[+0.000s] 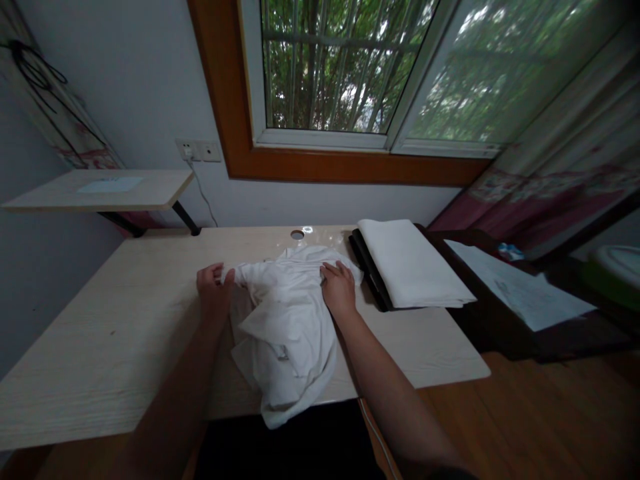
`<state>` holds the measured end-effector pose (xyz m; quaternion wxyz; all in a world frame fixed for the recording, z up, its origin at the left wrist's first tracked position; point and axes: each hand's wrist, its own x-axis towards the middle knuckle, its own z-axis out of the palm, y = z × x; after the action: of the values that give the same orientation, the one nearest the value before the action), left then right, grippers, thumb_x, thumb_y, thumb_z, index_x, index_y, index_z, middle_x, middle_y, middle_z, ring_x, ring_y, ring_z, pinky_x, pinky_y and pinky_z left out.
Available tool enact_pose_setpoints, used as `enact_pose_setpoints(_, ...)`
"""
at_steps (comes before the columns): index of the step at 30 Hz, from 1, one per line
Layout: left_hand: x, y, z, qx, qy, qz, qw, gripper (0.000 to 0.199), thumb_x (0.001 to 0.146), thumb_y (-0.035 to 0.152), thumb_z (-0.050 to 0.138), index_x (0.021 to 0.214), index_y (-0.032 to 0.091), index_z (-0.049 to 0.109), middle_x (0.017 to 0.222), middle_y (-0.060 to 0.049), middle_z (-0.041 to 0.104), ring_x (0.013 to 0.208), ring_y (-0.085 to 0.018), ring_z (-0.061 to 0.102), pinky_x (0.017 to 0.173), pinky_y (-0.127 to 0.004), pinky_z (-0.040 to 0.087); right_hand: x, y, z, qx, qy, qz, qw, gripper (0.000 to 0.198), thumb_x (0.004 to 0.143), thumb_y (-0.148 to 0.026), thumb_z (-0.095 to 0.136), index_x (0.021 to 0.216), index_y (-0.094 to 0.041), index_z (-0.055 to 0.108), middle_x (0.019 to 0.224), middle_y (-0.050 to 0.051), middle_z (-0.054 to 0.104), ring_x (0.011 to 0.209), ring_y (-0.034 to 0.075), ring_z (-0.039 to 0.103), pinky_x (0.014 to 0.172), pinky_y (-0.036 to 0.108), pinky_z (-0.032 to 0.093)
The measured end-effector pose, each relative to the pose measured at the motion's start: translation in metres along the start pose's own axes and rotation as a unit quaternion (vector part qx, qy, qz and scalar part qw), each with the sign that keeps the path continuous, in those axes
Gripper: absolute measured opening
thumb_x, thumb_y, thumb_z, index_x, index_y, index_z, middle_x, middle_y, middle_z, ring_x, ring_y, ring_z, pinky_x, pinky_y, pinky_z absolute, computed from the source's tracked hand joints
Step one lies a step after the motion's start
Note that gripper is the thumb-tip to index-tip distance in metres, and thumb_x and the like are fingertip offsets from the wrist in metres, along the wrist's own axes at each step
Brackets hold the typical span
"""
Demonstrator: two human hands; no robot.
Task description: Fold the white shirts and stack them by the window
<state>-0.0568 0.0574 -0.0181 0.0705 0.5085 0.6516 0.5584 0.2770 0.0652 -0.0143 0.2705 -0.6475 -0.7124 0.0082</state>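
White garment [290,333]: from my remote seat I see it bunched and wrinkled at the middle of the desk [125,333]; its lower end hangs past the desk's near edge.
Left hand [214,283]: at the garment's left end, over the desk; fingers curled, thumb just beside the cloth; I cannot tell whether they pinch it.
Right hand [340,290]: resting on the garment's right side; fingers close together and bent; whether they grip, I cannot tell.
Folded white cloth [415,263]: on the desk's right part, over a black flat item [371,273].
Raised shelf [165,183]: at the desk's far left corner, bearing a pale sheet [111,185].
Dark cabinet [480,333]: just right of the desk; a large paper [517,283] lies on it.
Window [345,67]: beyond the desk; green foliage outside.
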Motion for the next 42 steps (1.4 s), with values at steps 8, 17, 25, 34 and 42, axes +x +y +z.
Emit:
enact_pose_setpoints(8, -0.009, 0.011, 0.002, 0.002, -0.109, 0.026, 0.994, 0.048, 0.077, 0.032, 0.072, 0.122, 0.021, 0.061, 0.118, -0.011, 0.065, 0.107, -0.027, 0.065, 0.096, -0.042, 0.055, 0.0, 0.002, 0.0, -0.009, -0.003, 0.036, 0.999, 0.048, 0.089, -0.007, 0.05, 0.13, -0.023, 0.07, 0.146, 0.007, 0.062, 0.143, 0.032, 0.043, 0.12, 0.056, 0.024)
enact_pose_setpoints(17, 0.019, 0.002, -0.033, -0.097, 0.133, -0.058, 0.985, 0.051, 0.085, 0.029, 0.064, 0.134, 0.019, 0.053, 0.119, -0.009, 0.065, 0.102, -0.02, 0.068, 0.095, -0.039, 0.056, 0.004, 0.018, -0.004, -0.009, 0.001, 0.052, 0.999, 0.052, 0.084, -0.003, 0.049, 0.124, -0.024, 0.074, 0.14, 0.002, 0.067, 0.141, 0.027, 0.047, 0.12, 0.05, 0.028)
enact_pose_setpoints(25, 0.008, 0.015, -0.038, 0.069, 0.088, 0.118, 0.987, 0.022, 0.085, 0.02, 0.054, 0.101, 0.02, 0.069, 0.114, -0.011, 0.066, 0.119, -0.027, 0.059, 0.11, -0.047, 0.045, 0.005, 0.025, 0.0, -0.008, 0.014, 0.047, 0.999, 0.052, 0.083, -0.003, 0.048, 0.123, -0.023, 0.074, 0.139, 0.002, 0.067, 0.139, 0.026, 0.048, 0.118, 0.049, 0.03)
enact_pose_setpoints(34, -0.014, 0.02, -0.009, 0.197, -0.226, 0.142, 0.943, 0.025, 0.088, 0.03, 0.052, 0.1, 0.024, 0.072, 0.102, -0.008, 0.076, 0.093, -0.027, 0.069, 0.087, -0.039, 0.054, 0.005, 0.017, -0.001, -0.002, 0.012, 0.05, 0.999, 0.043, 0.09, -0.014, 0.051, 0.127, -0.022, 0.072, 0.144, 0.006, 0.064, 0.14, 0.031, 0.047, 0.12, 0.055, 0.027)
enact_pose_setpoints(42, -0.001, 0.001, -0.022, 0.273, -0.183, 0.082, 0.941, 0.044, 0.09, 0.033, 0.054, 0.131, 0.021, 0.064, 0.134, -0.018, 0.068, 0.13, -0.037, 0.059, 0.117, -0.069, 0.027, 0.003, 0.012, -0.003, -0.003, 0.013, 0.043, 0.999, 0.037, 0.093, -0.03, 0.056, 0.126, -0.024, 0.073, 0.145, 0.005, 0.063, 0.141, 0.034, 0.044, 0.121, 0.058, 0.025)
